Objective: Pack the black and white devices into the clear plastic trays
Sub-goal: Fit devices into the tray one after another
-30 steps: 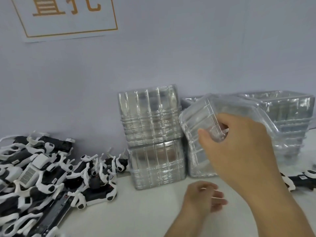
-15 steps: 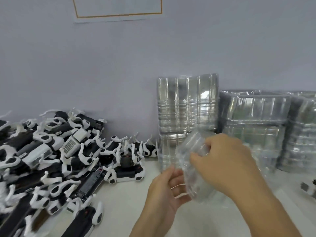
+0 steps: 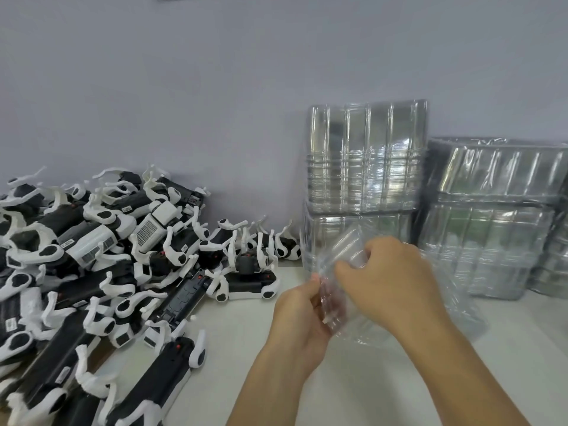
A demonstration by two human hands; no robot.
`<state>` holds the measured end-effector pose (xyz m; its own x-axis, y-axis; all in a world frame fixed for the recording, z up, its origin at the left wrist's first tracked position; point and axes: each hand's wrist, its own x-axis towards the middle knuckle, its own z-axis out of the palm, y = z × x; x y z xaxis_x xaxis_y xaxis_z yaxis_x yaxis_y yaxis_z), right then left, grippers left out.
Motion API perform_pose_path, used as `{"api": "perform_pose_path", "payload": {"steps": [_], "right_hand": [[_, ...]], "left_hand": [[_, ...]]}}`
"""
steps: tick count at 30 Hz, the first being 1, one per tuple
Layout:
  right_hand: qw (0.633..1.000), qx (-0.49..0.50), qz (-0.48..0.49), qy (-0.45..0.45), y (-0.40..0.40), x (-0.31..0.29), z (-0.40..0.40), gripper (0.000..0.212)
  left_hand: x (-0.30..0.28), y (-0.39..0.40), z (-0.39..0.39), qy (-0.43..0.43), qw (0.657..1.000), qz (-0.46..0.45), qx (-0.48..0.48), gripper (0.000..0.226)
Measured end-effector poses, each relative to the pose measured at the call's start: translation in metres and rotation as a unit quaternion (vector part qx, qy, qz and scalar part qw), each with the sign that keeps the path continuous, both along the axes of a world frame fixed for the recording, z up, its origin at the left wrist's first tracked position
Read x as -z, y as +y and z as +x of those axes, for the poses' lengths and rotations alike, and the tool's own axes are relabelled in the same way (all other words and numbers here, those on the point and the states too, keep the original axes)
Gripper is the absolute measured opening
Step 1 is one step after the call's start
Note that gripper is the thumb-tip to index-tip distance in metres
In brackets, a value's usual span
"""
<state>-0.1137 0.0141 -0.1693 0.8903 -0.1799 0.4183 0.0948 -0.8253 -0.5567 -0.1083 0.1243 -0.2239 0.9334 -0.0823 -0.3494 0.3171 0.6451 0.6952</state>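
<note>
A clear plastic tray (image 3: 353, 324) is held between both hands just above the white table, in front of the stacks. My right hand (image 3: 387, 278) grips its upper edge from above, fingers curled over the rim. My left hand (image 3: 299, 315) pinches its left edge, fingertips seen through the plastic. A big heap of black and white devices (image 3: 101, 265) covers the table's left side. Stacks of clear trays (image 3: 365, 161) lean upright against the wall behind the hands.
More tray stacks (image 3: 488, 241) stand to the right against the grey wall (image 3: 215, 87). Bare white table (image 3: 233, 342) lies between the device heap and my arms. One device (image 3: 249, 278) lies apart, close to the left tray stack.
My right hand has brought the tray down from the stack toward the table. My left hand has risen and taken hold of its left edge. The view has shifted down and left.
</note>
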Motion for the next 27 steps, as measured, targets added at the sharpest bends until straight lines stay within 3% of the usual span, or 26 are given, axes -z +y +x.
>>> {"api": "perform_pose_path", "payload": {"steps": [3,7,12,27], "right_hand": [[1.000,-0.014,0.008,0.014,-0.003,-0.002,0.001,0.040],[0.999,-0.026,0.022,0.026,-0.008,-0.006,0.002,0.044],[0.999,-0.030,0.030,0.024,-0.008,-0.010,0.001,0.047],[0.999,-0.039,0.033,0.006,-0.006,-0.011,0.001,0.048]], "left_hand": [[-0.001,-0.001,0.002,-0.003,1.000,-0.014,-0.004,0.048],[-0.007,0.000,-0.002,0.017,0.999,-0.044,0.019,0.027],[-0.006,0.000,-0.001,0.026,0.996,-0.080,0.028,0.037],[0.003,0.001,0.007,-0.007,0.998,-0.059,0.038,0.035]]}}
